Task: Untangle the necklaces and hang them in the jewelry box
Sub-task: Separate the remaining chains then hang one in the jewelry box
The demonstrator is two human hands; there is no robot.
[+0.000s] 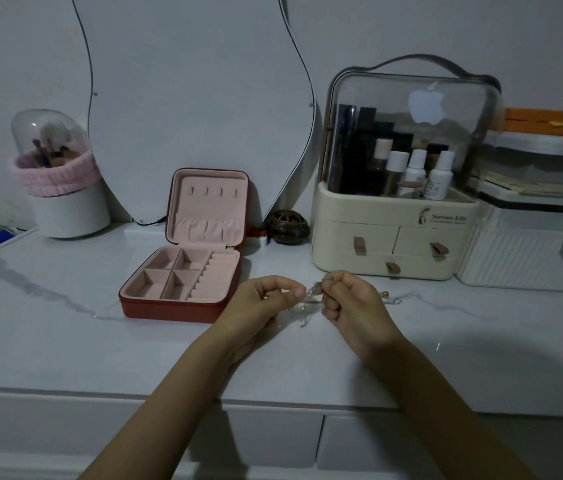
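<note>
your left hand (266, 296) and right hand (349, 299) are held just above the marble tabletop (65, 341), knuckles nearly meeting, each with fingers curled in and thumb and forefinger pinching one side of the tangled necklaces (311, 299). the knot sits in the gap between your two pinches, and thin loops sag from it toward the table at 6 o'clock. a small gold piece (386, 294) shows at 3 o'clock of your right hand, with a fine strand trailing off it along the table; whether it belongs to the same bundle is too small to tell.

expect these chains to weigh almost nothing and go wherever they like: limp, slick, fine enough to kink or snap if you pull hard. i would hold close to the knot on each side, as you do now, and tease loops loose rather than tug the ends apart. a clasp end is probably the firmest place to hold when you lift one free.

the jewelry box (186, 265) stands open at 10 o'clock of your hands, near but not touching them. its lid (209, 206) is upright with a row of small hooks (212, 192) near the top and a gathered pocket (209, 228) below. nothing hangs there yet.
</note>
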